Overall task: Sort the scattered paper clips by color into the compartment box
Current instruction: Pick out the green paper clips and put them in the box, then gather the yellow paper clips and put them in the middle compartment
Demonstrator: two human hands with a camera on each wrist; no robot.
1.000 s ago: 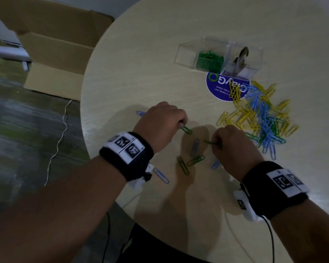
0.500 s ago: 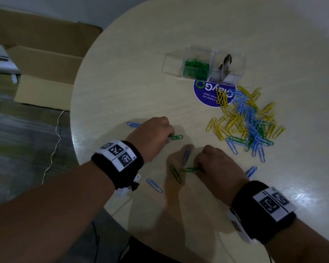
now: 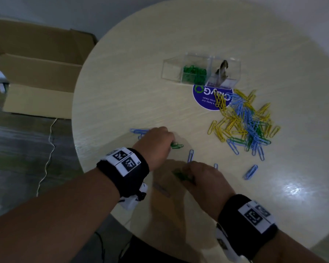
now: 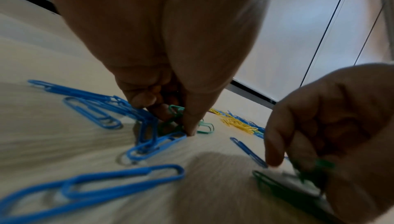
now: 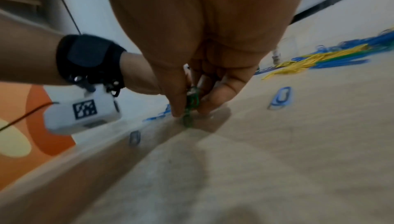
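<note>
A clear compartment box (image 3: 201,70) stands at the back of the round table, its middle compartment holding green clips (image 3: 193,74). A mixed pile of yellow, blue and green paper clips (image 3: 243,122) lies to its right front. My left hand (image 3: 157,144) pinches green clips (image 3: 176,145) (image 4: 178,118) against the table, with blue clips (image 4: 102,109) around it. My right hand (image 3: 201,177) pinches a small bunch of green clips (image 3: 181,175) (image 5: 192,104) near the table's front.
A round purple sticker (image 3: 211,96) lies on the table in front of the box. Loose blue clips (image 3: 250,171) lie to the right of my hands. An open cardboard box (image 3: 38,69) stands on the floor to the left, with a thin cable (image 3: 46,164) beside the table.
Both hands have drawn back toward the table's front edge. The right hand has gathered the green clips that lay between the hands; the left still holds its green clip.
</note>
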